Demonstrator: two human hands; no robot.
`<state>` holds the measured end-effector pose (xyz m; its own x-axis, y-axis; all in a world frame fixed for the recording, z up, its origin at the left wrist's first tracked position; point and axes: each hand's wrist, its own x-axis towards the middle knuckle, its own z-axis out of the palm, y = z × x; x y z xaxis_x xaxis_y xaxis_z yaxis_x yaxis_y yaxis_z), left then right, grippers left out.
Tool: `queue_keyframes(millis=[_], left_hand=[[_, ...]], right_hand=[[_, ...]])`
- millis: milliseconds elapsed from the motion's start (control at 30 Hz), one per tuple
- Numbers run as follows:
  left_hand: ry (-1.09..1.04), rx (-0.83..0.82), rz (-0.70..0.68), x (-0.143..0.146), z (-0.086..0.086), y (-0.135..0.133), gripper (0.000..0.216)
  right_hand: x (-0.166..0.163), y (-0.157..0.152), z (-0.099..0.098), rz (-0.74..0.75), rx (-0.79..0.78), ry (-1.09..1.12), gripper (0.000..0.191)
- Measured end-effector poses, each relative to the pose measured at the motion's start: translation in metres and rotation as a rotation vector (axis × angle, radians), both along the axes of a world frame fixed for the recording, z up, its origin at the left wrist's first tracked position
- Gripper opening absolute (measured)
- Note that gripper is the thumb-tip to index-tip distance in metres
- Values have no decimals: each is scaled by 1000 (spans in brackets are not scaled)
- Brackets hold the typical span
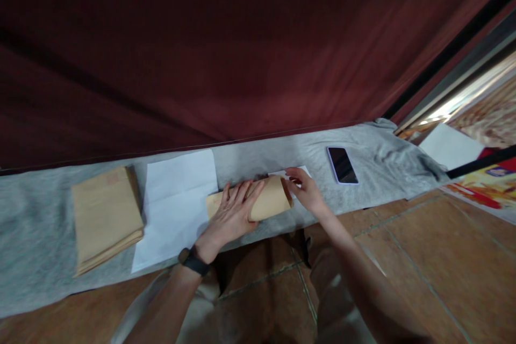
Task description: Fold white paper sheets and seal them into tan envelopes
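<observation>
My left hand lies with fingers spread across a brown paper envelope, pressing it onto the grey cloth. The envelope's right part bulges up, and its right end gapes. At that end my right hand is closed, its fingertips at a piece of white paper. Part of this paper is hidden behind the envelope and my fingers; I cannot tell whether any of it is inside. To the left of my left hand is a large creased white sheet, partly under the envelope's left end.
A stack of brown envelopes sits left on the grey cloth covering a narrow bench. A phone lies to the right. Behind hangs a dark red curtain. A printed poster stands at far right, above the tiled floor.
</observation>
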<state>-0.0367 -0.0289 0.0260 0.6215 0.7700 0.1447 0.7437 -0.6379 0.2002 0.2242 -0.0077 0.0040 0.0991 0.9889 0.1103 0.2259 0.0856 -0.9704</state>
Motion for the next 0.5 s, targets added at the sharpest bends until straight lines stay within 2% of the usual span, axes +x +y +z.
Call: queue_keyframes(millis=[67, 100, 233, 333, 433, 500], left_hand=[[2, 1, 4, 1, -3, 0, 106], [-1, 4, 8, 1, -4, 0, 106], [0, 33, -12, 5, -5, -2, 102], [15, 45, -79, 8, -4, -4, 96], [11, 34, -134, 10, -3, -7, 97], [12, 30, -161, 12, -2, -8, 98]], right_hand=[[2, -3, 8, -30, 10, 125, 23], [3, -5, 12, 10, -35, 178, 22], [3, -14, 15, 348, -308, 236, 21], [2, -21, 15, 484, -401, 242, 25], [4, -24, 18, 541, -470, 300, 32], [4, -25, 20, 476, -496, 277, 37]])
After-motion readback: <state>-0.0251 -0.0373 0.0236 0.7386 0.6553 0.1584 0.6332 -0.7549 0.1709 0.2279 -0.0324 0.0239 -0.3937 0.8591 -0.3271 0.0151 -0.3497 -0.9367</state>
